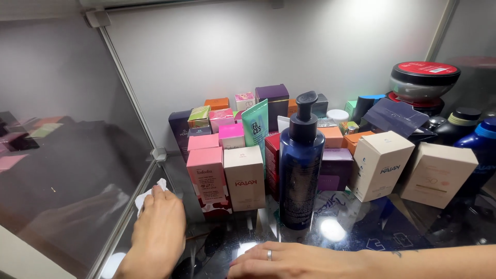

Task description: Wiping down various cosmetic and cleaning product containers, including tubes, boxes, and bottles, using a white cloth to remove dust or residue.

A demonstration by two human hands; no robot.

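My left hand (157, 232) presses a white cloth (144, 197) onto the glass shelf (356, 235) at its left corner, beside the glass side panel (67, 170). My right hand (289, 261), with a ring on one finger, lies flat and empty on the shelf's front edge, its arm coming in from the right. Just behind it stands a tall dark blue pump bottle (300, 170). A pink box (206, 175) and a cream box (245, 178) stand upright just right of my left hand.
Several small coloured boxes crowd the back of the shelf against the white wall. Two beige boxes (381, 164) (438, 173) stand at the right. Behind them are dark bottles and a jar with a red lid (424, 80). A metal frame post (129, 88) runs down the left corner.
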